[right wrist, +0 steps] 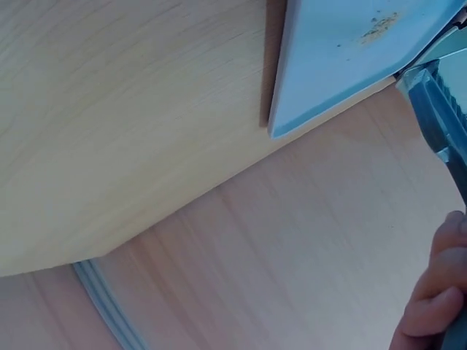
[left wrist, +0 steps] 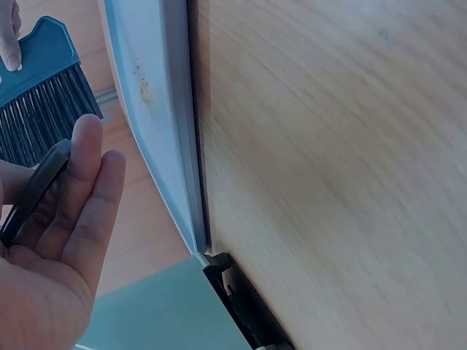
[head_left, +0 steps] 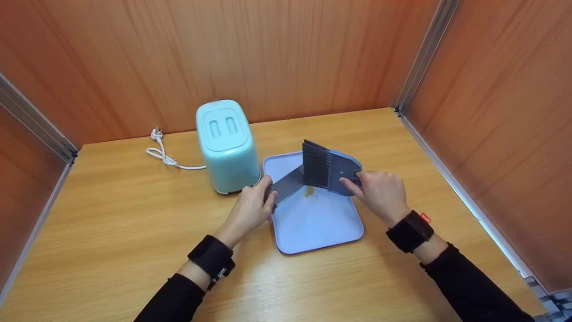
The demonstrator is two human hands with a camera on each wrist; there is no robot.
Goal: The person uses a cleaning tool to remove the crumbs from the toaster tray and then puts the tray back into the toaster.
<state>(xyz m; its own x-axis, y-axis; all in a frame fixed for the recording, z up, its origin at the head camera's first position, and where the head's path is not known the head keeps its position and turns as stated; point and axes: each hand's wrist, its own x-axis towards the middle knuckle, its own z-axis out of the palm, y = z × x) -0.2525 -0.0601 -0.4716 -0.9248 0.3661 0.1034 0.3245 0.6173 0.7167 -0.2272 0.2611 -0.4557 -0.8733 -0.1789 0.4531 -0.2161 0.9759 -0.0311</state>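
Black sleeves were seen nearest the camera, ended by dark wristbands behind the left hand and the right hand. Wood-grained panels were set well beyond the fingers, at the back and on both sides. Beneath both sets of fingers, a light wooden table was spread. Just beyond the left fingers and a little to their left, a pale turquoise toaster was stood upright, its top marked by two long recesses. Between the two hands, a lilac-blue tray was laid flat. Over it, a blue-grey brush was held by the right hand: the thumb was pressed against its face, the other fingers were curled round its handle, and its black bristles were pointed away from the right fingers, to the left. A dark grey dustpan was gripped between the left thumb and fingers, two of these being shown nearly straight, side by side, in the left wrist view. Its far end was overlapped by the bristles; whether contact was made could not be told. Well left of the left fingers, a white cord was looped. Yellowish-brown crumbs were scattered on the tray, between both hands' fingers and near the bristles.
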